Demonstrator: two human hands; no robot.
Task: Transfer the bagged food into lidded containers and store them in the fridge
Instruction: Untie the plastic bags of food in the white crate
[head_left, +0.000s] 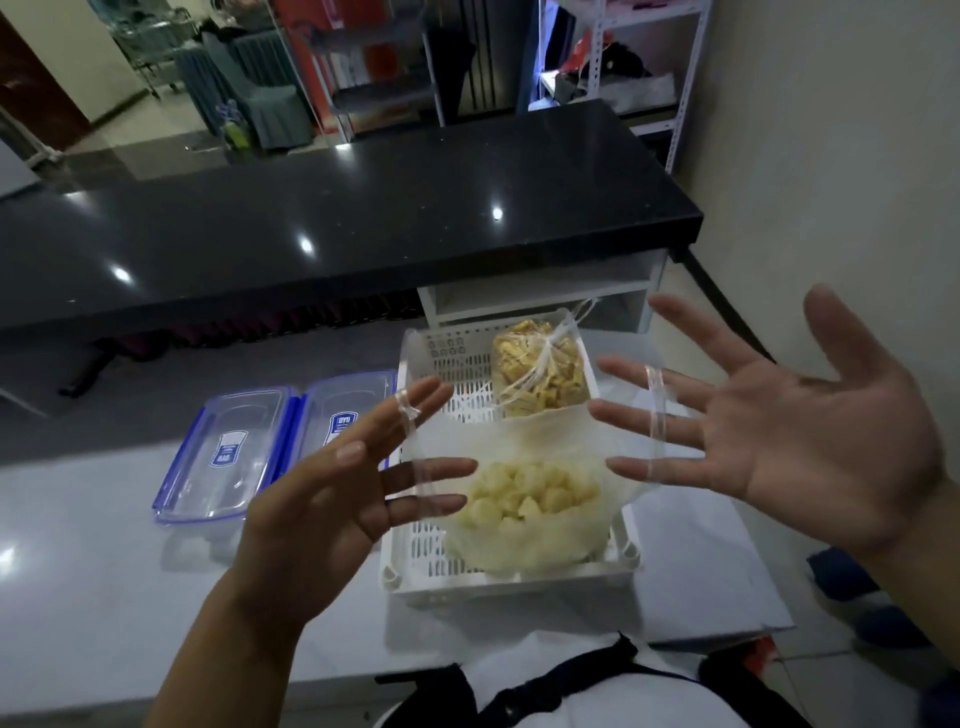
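Dark straps over a white garment (545, 696) are seen at the bottom edge, nearest the camera.

Left hand (332, 499): raised above the grey table (104, 571), palm turned inward, fingers spread and straight. A clear plastic handle (415, 447) of a bag is looped over the fingers; nothing is clenched.

Right hand (810, 447): raised opposite, palm toward the camera, fingers spread and straight. A second clear handle (657, 410) is hung across three fingers; it is carried, not gripped.

Open bag (530, 514): clear plastic, stretched between the two hands by its handles, mouth held wide. Pale yellow food chunks (524, 499) are contained in it. Its base is set at the near end of a basket.

Basket (415, 545): white, slotted, rectangular, placed on the table near its right edge.

Tied bag (540, 374): clear plastic, knotted at the top, filled with darker yellow pieces, lodged in the basket's far right corner, just beyond the open bag.

Two containers (223, 457): clear, with blue clip rims and blue labels, laid side by side on the table, just left of the basket. Whether these are lids or lidded boxes cannot be told.

Black counter (311, 218): glossy, raised behind the table. A white shelf unit (540, 296) is fitted under its right end.

Background: metal racks (649, 67) and draped furniture, blurred.
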